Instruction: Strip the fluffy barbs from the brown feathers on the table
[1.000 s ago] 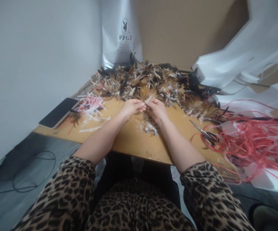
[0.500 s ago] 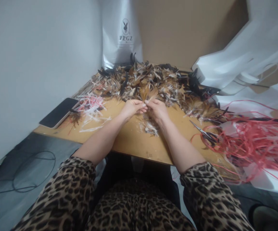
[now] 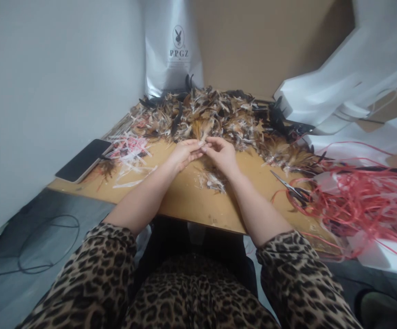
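Note:
My left hand point(image 3: 185, 154) and my right hand point(image 3: 221, 154) meet above the middle of the table, fingertips pinched close together. Between them they hold a small brown feather bunch point(image 3: 198, 129), its tips fanning away from me. The left thumb and fingers close on its base, and the right fingertips press at the same spot. Just beyond lies a wide pile of brown and black feathers point(image 3: 226, 107) with pale quill ends. Below my right hand rests a small heap of feather scraps point(image 3: 214, 181).
Scissors point(image 3: 292, 187) lie at the right beside a tangle of red and white strips point(image 3: 366, 205). At the left are a phone point(image 3: 84, 160) and pink-white strips point(image 3: 131, 148). A silver bag point(image 3: 174, 50) stands behind the pile, and white sheeting point(image 3: 342, 82) hangs at right.
Both hands have shifted slightly left with the feather bunch, which fans less widely now. My right fingers have changed their grip and reach further over the base. Everything else looks the same.

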### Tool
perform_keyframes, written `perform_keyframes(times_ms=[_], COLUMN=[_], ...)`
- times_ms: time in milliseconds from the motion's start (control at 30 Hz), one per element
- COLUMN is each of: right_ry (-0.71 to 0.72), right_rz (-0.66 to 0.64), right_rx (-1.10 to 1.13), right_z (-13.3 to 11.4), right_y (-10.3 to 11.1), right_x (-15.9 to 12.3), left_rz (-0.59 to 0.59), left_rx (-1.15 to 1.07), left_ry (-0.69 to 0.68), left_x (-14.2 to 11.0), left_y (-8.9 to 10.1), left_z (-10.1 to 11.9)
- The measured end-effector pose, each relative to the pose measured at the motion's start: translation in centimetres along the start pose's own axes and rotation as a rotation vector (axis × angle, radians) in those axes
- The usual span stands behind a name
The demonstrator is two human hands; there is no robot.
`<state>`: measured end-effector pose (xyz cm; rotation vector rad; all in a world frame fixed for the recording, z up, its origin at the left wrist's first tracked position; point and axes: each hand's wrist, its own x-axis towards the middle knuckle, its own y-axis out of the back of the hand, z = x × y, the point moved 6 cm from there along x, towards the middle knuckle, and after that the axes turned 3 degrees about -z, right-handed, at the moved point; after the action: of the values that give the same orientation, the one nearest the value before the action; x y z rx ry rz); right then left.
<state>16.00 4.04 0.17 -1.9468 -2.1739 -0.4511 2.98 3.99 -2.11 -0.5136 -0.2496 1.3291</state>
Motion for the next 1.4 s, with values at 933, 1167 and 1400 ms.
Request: perform_keyframes(times_ms=[933,1167,1400], right_ry=[-0.052,-0.179,-0.184], right_rz=[-0.127,-0.035,0.032], right_rx=[-0.028,0.122,0.107], right_z=[-0.7,0.9,1.2], right_y=[0.6,0.4,0.4], right_x=[0.2,0.2,0.1], left_rz=[-0.018,-0.059,-0.023], left_rx=[0.233,0.395,0.369], left_ry=[-0.043,-0.110,-0.087], left_x=[-0.1,-0.4,-0.2], left_y=[-0.2,-1.2,-0.8], left_z=[-0.2,0.2,-0.3])
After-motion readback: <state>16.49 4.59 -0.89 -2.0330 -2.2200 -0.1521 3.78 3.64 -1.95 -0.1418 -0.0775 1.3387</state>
